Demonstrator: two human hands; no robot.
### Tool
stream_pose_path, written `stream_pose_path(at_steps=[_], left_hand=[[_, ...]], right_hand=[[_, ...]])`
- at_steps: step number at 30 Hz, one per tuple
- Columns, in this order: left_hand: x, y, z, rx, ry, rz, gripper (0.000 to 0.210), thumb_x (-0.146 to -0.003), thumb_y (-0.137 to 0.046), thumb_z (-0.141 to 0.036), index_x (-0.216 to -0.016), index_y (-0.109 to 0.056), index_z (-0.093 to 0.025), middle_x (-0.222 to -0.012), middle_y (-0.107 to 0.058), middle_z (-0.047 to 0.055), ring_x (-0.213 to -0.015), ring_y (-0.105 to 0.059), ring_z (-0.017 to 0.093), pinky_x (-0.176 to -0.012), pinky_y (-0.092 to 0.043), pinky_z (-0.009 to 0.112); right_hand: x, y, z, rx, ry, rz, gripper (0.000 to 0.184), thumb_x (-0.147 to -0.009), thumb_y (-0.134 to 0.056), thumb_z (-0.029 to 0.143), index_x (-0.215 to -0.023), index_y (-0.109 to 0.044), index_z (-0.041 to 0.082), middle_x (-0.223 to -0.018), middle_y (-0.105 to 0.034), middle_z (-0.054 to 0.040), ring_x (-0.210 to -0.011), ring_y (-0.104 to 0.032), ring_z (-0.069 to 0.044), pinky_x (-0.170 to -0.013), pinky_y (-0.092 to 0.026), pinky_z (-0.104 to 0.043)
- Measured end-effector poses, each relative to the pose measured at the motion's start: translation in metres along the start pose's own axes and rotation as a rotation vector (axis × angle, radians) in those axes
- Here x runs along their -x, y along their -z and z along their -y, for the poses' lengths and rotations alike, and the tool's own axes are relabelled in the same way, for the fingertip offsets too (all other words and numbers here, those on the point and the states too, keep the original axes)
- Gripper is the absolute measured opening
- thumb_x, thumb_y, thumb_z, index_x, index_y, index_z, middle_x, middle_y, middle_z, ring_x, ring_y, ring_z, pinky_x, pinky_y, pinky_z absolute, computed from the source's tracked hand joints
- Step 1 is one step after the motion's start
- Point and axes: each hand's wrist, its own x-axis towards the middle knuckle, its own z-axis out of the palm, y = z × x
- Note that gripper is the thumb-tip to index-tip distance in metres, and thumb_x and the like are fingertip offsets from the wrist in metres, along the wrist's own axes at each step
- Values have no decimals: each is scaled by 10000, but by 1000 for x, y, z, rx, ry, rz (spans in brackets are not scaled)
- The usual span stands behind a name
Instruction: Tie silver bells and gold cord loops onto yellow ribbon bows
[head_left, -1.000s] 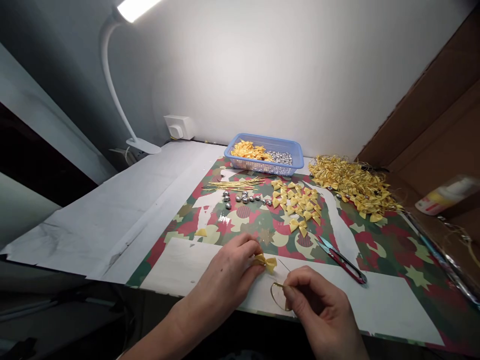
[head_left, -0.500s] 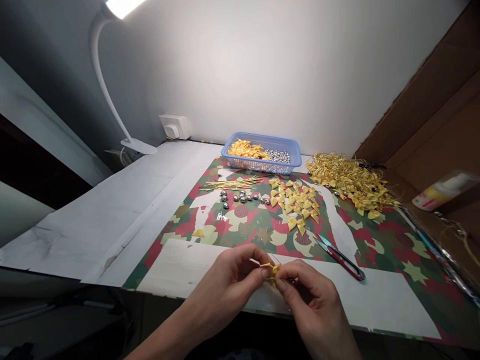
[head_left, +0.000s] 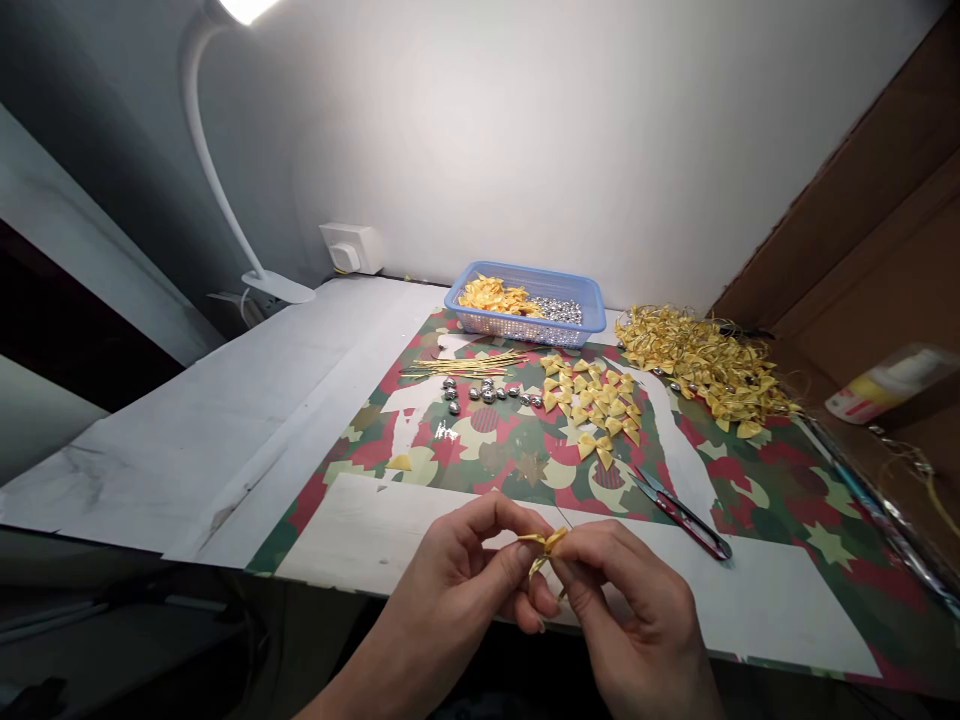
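Observation:
Near the table's front edge, my left hand (head_left: 480, 570) pinches one side of a small yellow ribbon bow (head_left: 551, 542) between thumb and forefinger. From the other side my right hand (head_left: 630, 590) grips the same bow, its fingertips pressed together. A thin strand (head_left: 564, 516) sticks up by the bow, and a ribbon end hangs below it. Beyond the hands lie several loose yellow bows (head_left: 596, 400), several silver bells (head_left: 488, 392) and a bundle of yellow cords (head_left: 469, 366).
Thread snips (head_left: 682, 512) with red handles lie right of my hands. A blue basket (head_left: 529, 270) with bows and bells stands by the wall. A heap of corded bows (head_left: 697, 365) sits at the right, near a bottle (head_left: 889, 385) and cardboard. A lamp (head_left: 217, 170) stands left.
My left hand's lower fingers have come forward under the bow, and a ribbon end now shows below it. Both hands still pinch the bow. The view has shifted slightly.

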Motion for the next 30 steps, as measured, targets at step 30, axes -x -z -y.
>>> stream_pose_path(at_steps=[30], left_hand=[[16, -6, -6, 62, -42, -153, 182, -716, -914, -264, -840, -799, -196, -773, -813, -10, -708, -751, 159, -682, -615, 205]], right_hand=[[1, -4, 14, 280, 237, -89, 192, -935, -521, 39, -936, -581, 221, -806, -572, -22, -731, -547, -168, -645, -426, -287]])
